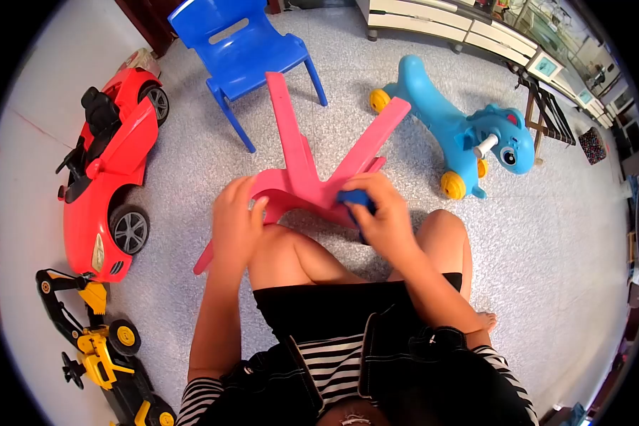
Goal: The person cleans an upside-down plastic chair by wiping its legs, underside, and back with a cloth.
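A pink plastic child's chair (304, 170) lies tipped over in front of my knees, with two of its legs pointing up and away from me. My left hand (236, 216) grips its curved edge on the left side, fingers bent over the plastic. My right hand (380, 216) is closed on a small dark blue item (357, 199), pressed against the chair's right part. That item is mostly covered by my fingers, so its kind is unclear.
A blue chair (252, 53) stands ahead. To the right is a blue ride-on toy (433, 117) with yellow wheels. A red toy car (110, 177) and a yellow-black toy excavator (103, 358) line the left wall. A white cabinet (433, 25) stands at the back.
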### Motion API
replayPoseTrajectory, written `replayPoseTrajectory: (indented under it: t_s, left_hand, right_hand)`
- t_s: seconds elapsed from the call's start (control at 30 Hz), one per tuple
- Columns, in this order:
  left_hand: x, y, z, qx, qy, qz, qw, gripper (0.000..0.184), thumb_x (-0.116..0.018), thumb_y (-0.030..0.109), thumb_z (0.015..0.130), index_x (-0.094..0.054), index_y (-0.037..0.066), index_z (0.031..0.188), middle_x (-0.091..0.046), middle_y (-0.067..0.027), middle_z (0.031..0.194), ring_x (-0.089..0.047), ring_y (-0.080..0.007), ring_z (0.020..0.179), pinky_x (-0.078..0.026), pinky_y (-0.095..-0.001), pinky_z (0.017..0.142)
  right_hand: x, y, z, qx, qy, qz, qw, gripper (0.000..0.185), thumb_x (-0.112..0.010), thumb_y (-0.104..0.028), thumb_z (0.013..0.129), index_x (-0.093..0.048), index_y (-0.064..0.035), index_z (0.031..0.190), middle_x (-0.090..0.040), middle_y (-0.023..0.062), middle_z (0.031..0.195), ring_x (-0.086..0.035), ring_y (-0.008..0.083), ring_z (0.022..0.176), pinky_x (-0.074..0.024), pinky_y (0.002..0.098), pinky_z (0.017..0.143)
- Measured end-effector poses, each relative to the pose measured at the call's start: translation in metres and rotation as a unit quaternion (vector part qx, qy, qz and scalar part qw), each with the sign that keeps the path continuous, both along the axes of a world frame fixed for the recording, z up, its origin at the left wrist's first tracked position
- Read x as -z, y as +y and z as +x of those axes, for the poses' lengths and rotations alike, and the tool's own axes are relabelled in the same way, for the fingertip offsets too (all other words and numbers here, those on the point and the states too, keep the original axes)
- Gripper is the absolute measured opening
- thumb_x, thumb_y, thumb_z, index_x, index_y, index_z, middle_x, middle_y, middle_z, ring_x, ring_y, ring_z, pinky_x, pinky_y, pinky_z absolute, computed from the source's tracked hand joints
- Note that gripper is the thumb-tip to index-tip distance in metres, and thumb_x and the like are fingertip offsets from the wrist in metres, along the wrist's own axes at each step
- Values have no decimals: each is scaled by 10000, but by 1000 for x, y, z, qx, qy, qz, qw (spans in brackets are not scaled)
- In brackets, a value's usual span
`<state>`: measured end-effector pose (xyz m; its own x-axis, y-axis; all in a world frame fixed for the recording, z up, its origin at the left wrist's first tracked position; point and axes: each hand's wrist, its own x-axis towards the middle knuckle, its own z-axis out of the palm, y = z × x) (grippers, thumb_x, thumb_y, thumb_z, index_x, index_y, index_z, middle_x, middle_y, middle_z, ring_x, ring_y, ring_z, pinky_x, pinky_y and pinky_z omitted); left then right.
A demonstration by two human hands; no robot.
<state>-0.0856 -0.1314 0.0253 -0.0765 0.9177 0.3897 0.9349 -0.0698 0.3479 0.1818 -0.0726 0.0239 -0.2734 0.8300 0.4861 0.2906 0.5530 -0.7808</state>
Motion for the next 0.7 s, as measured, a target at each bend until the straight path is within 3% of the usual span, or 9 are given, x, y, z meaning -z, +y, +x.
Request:
replayPoseTrajectory:
  t_s: [0.13,0.23,0.27,0.37,0.43,0.6,0.7]
  left_hand:
    - [-4,56,54,105,-78,94,987,246,-597,165,988,-706,43,1171,-707,-170,1155,-587,-349,1253,-410,-468,1102]
    - [12,89,76,140,-32,46,989,192,-580,152,982,-738,52,1030,-730,-128,1028,-612,-304,1206,-366,-466,1122]
    - [25,97,78,140,-35,72,987,185,-592,169,967,-739,68,920,-730,-82,890,-635,-259,1116,-328,-477,1134]
    - [25,95,84,154,-69,115,979,110,-647,141,894,-711,88,823,-717,-67,811,-651,-232,998,-342,-501,1114]
    - [25,93,81,167,-66,106,978,118,-650,153,897,-706,86,818,-708,-53,796,-644,-224,982,-335,-500,1118]
    - [22,92,80,184,-64,110,975,107,-663,148,857,-671,86,769,-674,-32,757,-631,-213,930,-334,-493,1116]
    - [24,93,79,181,-67,119,974,100,-683,162,804,-661,98,730,-677,-21,755,-625,-223,902,-343,-504,1107]
  right_hand:
    - [8,-2,-28,-14,-72,127,989,310,-708,64,717,-671,-8,1016,-634,154,1035,-613,369,1009,-524,434,871]
    - [12,3,-29,13,-87,133,987,313,-695,68,702,-667,12,1009,-608,160,1016,-601,376,968,-522,443,856]
    - [13,6,-25,19,-96,129,987,298,-695,60,716,-665,13,1009,-604,165,1010,-597,380,960,-519,448,857]
    - [14,23,-15,45,-106,101,988,345,-721,86,701,-665,-29,1022,-611,147,1034,-608,374,995,-515,437,874]
    - [18,44,-8,55,-114,93,988,322,-714,74,732,-669,-32,1033,-625,153,1052,-610,380,1004,-516,441,880]
    - [19,97,6,207,-103,131,964,247,-699,58,773,-703,-37,1001,-668,131,1060,-628,371,1031,-518,449,896]
    - [16,77,0,174,-110,137,969,273,-707,65,749,-701,-41,1002,-671,125,1060,-633,371,1009,-521,441,894]
